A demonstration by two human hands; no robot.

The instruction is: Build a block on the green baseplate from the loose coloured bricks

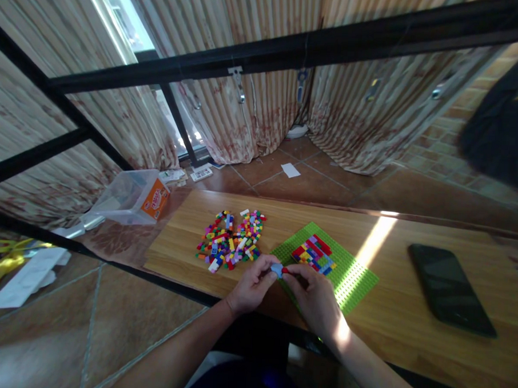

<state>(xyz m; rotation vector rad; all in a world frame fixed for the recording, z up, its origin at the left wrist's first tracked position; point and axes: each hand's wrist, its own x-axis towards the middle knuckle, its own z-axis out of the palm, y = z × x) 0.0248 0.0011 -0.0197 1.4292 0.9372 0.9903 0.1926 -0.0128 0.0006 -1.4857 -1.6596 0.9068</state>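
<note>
Between the fingertips of my left hand (255, 282) is a light blue toy brick (277, 268). My right hand (313, 291) pinches a small red brick (285, 270) right against it; whether the two are joined I cannot tell. Both hands are over the near left edge of a green studded baseplate (358, 278). On that plate lies a block of red, yellow, blue and purple bricks (314, 253), just beyond my right hand. A loose pile of many-coloured bricks (235, 241) spreads over the table to the left of the plate.
The wooden table (390, 325) carries a dark tablet-like slab (450, 288) at the right. A clear plastic box (128, 197) with an orange label stands past the table's left end. A black metal bar (265, 54) crosses in front of the curtains (254, 114). Sunlight stripes the plate.
</note>
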